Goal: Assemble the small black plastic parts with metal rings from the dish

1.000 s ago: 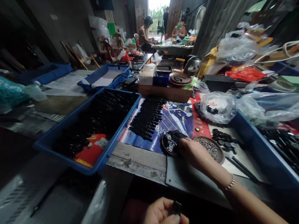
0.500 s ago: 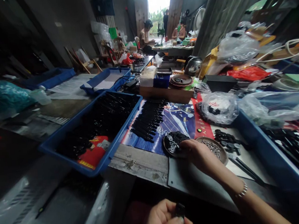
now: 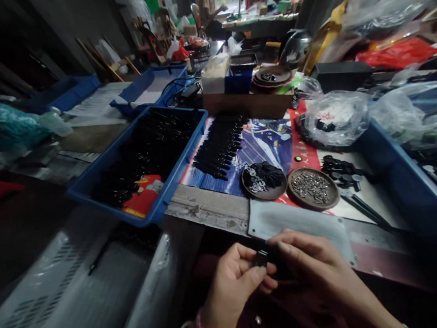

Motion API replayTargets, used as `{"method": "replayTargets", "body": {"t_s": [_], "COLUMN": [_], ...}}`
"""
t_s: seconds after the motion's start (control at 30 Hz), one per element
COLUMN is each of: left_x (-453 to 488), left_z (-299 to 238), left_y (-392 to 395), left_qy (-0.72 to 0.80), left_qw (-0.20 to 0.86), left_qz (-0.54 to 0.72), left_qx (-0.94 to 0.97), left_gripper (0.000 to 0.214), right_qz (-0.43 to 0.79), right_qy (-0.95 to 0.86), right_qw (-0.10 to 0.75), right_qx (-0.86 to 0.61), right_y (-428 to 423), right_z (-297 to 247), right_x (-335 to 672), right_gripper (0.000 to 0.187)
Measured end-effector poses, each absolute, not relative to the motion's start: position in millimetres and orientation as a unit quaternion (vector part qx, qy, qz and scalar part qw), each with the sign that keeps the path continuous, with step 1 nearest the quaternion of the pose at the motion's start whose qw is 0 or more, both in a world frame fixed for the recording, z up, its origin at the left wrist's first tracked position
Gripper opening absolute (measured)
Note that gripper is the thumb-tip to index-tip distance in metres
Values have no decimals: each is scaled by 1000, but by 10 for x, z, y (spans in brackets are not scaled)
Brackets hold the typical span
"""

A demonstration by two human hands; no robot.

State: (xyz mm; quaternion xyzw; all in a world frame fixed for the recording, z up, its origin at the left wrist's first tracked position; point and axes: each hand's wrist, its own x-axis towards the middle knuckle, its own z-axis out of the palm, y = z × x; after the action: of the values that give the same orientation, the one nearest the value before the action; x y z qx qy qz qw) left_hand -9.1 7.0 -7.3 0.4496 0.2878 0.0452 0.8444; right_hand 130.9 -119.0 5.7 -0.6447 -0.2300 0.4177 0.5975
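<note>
My left hand [image 3: 231,288] pinches a small black part [image 3: 262,257] between thumb and fingers, low in front of the table edge. My right hand [image 3: 312,268] meets it there, fingertips pressed on the same black part. Just beyond, on the table, sit a round dish [image 3: 264,180] of black and silver pieces and a second round dish [image 3: 313,188] of small metal bits. A grey mat [image 3: 296,221] lies between the dishes and my hands.
A blue bin [image 3: 141,158] of black parts stands at the left. Rows of black pieces [image 3: 220,146] lie on a blue printed sheet. Another blue bin [image 3: 408,188] and plastic bags [image 3: 337,118] are at the right. People sit at a far table [image 3: 255,20].
My right hand has left the round dish and come back to my left hand, closing on the black part. The view has tilted down.
</note>
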Motion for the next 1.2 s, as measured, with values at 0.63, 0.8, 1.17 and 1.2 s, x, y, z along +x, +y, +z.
{"method": "replayTargets", "body": {"t_s": [0.63, 0.8, 1.17, 1.2], "left_x": [-133, -125, -128, -136], "left_z": [30, 38, 77, 88], "left_y": [-28, -15, -86, -89], "left_qy": [280, 276, 273, 270], "left_qw": [787, 813, 799, 791], "left_qz": [28, -19, 10, 16], "left_qx": [549, 512, 536, 548], "left_gripper": [14, 23, 18, 17], "right_qz": [350, 460, 141, 117], "right_qy": [-242, -87, -141, -160], "right_qw": [569, 657, 656, 649], "right_qx": [-703, -591, -728, -735], "right_y": [-1309, -1335, -1407, -1407], "right_z": [221, 117, -175, -151], "right_x": [1000, 919, 597, 603], "right_gripper": [31, 25, 12, 12]}}
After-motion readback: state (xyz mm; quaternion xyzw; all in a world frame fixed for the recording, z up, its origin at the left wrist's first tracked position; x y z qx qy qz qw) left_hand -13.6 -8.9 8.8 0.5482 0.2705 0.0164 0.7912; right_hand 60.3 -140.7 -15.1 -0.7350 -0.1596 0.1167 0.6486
